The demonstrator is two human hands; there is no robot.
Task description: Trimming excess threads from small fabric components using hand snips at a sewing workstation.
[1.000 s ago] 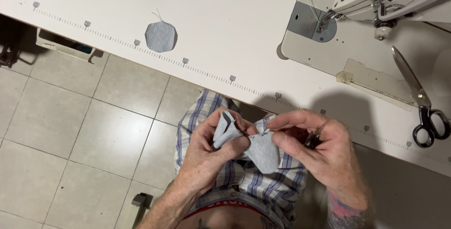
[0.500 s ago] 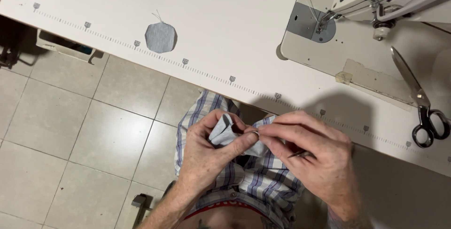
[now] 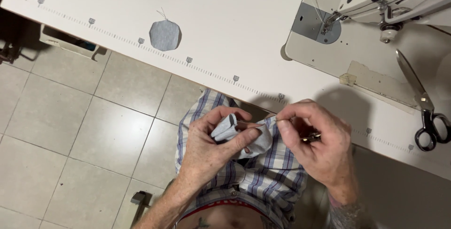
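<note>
Fingers of the left hand (image 3: pixel 206 149) pinch a small folded piece of pale grey-blue fabric (image 3: pixel 237 136) above the lap, below the white table's edge (image 3: pixel 211 71). The right hand (image 3: pixel 317 139) grasps its other end, thumb and forefinger clenched together, with a small metal tool (image 3: pixel 311 138) tucked under its fingers.

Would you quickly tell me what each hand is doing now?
Left hand: closed on grey fabric piece.
Right hand: pinching the fabric's edge, small metal tool in its fingers.
</note>
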